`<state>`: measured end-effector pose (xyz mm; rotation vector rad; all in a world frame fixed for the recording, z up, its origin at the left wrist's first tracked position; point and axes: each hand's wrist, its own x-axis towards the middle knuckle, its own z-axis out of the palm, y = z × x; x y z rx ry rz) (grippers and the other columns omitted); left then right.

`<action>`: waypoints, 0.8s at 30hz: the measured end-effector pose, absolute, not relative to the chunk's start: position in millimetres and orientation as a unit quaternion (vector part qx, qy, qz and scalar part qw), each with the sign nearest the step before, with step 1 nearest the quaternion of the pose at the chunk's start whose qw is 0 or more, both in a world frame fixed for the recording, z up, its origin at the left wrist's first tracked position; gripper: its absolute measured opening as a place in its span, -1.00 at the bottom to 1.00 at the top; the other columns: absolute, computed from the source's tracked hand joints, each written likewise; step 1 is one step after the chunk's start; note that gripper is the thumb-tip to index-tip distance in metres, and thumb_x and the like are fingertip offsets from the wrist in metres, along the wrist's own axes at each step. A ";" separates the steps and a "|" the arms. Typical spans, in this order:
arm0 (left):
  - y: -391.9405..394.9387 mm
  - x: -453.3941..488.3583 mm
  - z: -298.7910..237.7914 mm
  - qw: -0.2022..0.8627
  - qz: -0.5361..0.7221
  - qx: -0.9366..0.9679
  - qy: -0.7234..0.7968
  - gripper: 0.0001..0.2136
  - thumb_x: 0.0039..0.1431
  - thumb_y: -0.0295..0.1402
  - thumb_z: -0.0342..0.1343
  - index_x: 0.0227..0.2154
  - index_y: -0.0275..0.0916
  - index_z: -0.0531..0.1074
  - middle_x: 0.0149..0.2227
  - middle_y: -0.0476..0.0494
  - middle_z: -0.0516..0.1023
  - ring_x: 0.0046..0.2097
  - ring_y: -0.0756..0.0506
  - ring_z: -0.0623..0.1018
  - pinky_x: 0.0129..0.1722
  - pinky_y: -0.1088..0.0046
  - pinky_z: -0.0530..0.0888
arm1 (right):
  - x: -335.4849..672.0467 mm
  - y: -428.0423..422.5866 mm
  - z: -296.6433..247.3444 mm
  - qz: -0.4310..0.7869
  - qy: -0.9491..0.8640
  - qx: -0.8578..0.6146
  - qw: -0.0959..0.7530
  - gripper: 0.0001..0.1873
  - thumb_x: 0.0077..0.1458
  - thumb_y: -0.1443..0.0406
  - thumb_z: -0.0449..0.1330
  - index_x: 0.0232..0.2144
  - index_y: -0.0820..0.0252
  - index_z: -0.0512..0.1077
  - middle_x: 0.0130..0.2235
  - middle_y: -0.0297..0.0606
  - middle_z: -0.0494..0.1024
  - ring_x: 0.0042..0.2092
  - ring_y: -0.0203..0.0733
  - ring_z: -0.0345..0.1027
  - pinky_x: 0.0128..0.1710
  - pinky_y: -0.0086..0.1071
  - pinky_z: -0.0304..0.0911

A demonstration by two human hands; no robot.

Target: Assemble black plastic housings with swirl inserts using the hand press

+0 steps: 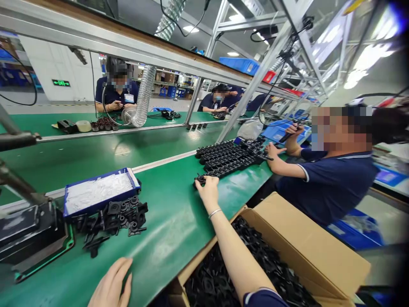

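My right hand reaches out over the green bench, its fingers closed on a black plastic part at the near end of the rows. Most of that part is hidden behind the fingers. Just beyond, several lines of similar black parts stand packed together. My left hand is low in the view, over the bench near its front edge, with fingers stretched out and nothing visible in them. Farther back from it lies a loose heap of black plastic parts, beside a blue tray of thin whitish strips.
An open cardboard box full of black parts stands below my right forearm. A black metal fixture occupies the left. To the right, a co-worker handles parts at the same bench. Others sit across, behind a metal frame and flexible duct.
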<state>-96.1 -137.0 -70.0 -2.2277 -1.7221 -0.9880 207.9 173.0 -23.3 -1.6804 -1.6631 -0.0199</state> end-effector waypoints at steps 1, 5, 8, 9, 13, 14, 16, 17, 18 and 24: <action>-137.9 -93.4 -66.1 0.087 -0.333 -0.740 -0.578 -0.68 0.36 -0.40 -0.03 0.14 -0.24 0.30 -0.01 -0.28 0.57 -0.06 -0.15 0.65 -0.13 0.47 0.63 | 209.7 175.9 -20.7 -0.012 -0.642 -0.661 0.388 -0.60 0.13 0.16 0.19 -0.12 0.40 0.35 -0.05 0.18 0.29 -0.18 0.05 0.38 -0.16 -0.08 0.36; -140.9 -82.1 -54.9 0.085 -0.338 -0.724 -0.595 -0.70 0.36 -0.46 -0.04 0.11 -0.29 0.32 -0.02 -0.30 0.56 -0.03 -0.17 0.62 -0.06 0.38 0.61 | 193.6 157.1 -11.7 -0.012 -0.667 -0.613 0.423 -0.45 0.22 0.04 0.10 0.01 0.44 0.27 0.00 0.25 0.19 -0.08 0.16 0.30 -0.10 0.07 0.30; -143.1 -75.7 -50.1 0.061 -0.339 -0.726 -0.595 -0.69 0.34 -0.52 -0.05 0.11 -0.32 0.31 -0.02 -0.31 0.54 -0.01 -0.16 0.59 -0.04 0.36 0.60 | 150.6 112.9 -6.2 0.057 -0.779 -0.479 0.400 -0.60 0.27 0.03 0.07 -0.08 0.24 0.35 -0.14 -0.04 0.33 -0.13 0.00 0.31 -0.08 -0.09 0.34; -144.6 -74.4 -47.4 0.053 -0.339 -0.728 -0.594 -0.69 0.32 -0.53 -0.04 0.10 -0.33 0.31 -0.03 -0.31 0.54 -0.01 -0.15 0.58 -0.03 0.35 0.59 | 133.3 95.5 -5.0 0.092 -0.825 -0.414 0.373 -0.66 0.29 0.05 0.08 -0.10 0.19 0.38 -0.18 -0.12 0.36 -0.18 -0.07 0.32 -0.11 -0.18 0.35; -157.6 -82.5 -24.5 0.051 -0.323 -0.729 -0.602 -0.66 0.27 -0.55 -0.01 0.11 -0.35 0.28 0.03 -0.33 0.48 0.11 -0.17 0.48 0.18 0.19 0.47 | 73.7 42.6 -7.5 0.107 -0.937 -0.184 0.276 -0.73 0.35 0.23 0.06 -0.01 0.28 0.37 -0.16 -0.09 0.40 -0.17 -0.10 0.32 -0.13 -0.23 0.37; -163.5 -89.9 -16.4 0.061 -0.313 -0.720 -0.617 -0.63 0.26 -0.55 0.00 0.12 -0.35 0.26 0.06 -0.35 0.45 0.16 -0.19 0.44 0.23 0.12 0.40 | 63.6 37.1 -10.7 0.071 -0.946 -0.163 0.270 -0.72 0.35 0.25 0.05 -0.02 0.35 0.38 -0.19 -0.06 0.40 -0.17 -0.05 0.31 -0.15 -0.19 0.36; -180.3 -111.3 -0.6 0.101 -0.292 -0.664 -0.681 -0.58 0.26 -0.51 0.04 0.18 -0.34 0.21 0.13 -0.39 0.37 0.24 -0.25 0.34 0.29 -0.02 0.29 | 49.7 33.8 -19.0 -0.002 -0.953 -0.155 0.259 -0.74 0.34 0.27 0.05 -0.13 0.39 0.43 -0.28 -0.08 0.38 -0.24 -0.01 0.27 -0.25 -0.15 0.33; -191.3 -124.5 5.7 0.130 -0.281 -0.615 -0.725 -0.54 0.26 -0.48 0.06 0.20 -0.34 0.18 0.15 -0.42 0.33 0.26 -0.29 0.31 0.28 -0.08 0.27 | 45.5 34.2 -23.2 -0.026 -0.955 -0.156 0.251 -0.75 0.33 0.27 0.06 -0.21 0.38 0.45 -0.32 -0.09 0.37 -0.28 -0.01 0.25 -0.29 -0.15 0.30; -203.8 -138.4 10.0 0.162 -0.271 -0.554 -0.770 -0.50 0.26 -0.43 0.09 0.23 -0.34 0.15 0.17 -0.45 0.29 0.26 -0.33 0.30 0.26 -0.14 0.27 | 42.8 34.7 -26.8 -0.039 -0.956 -0.156 0.247 -0.76 0.32 0.28 0.08 -0.28 0.36 0.45 -0.35 -0.11 0.35 -0.31 -0.02 0.23 -0.32 -0.16 0.28; -271.0 -193.9 -5.5 0.188 -0.255 -0.279 -0.906 -0.20 0.15 -0.21 0.19 0.33 -0.41 -0.05 0.19 -0.57 0.14 0.06 -0.42 0.49 0.04 -0.15 0.47 | 39.8 9.1 -29.3 0.022 -0.969 -0.104 0.222 -0.82 0.31 0.31 0.09 -0.30 0.30 0.42 -0.35 -0.16 0.37 -0.31 -0.05 0.26 -0.31 -0.18 0.28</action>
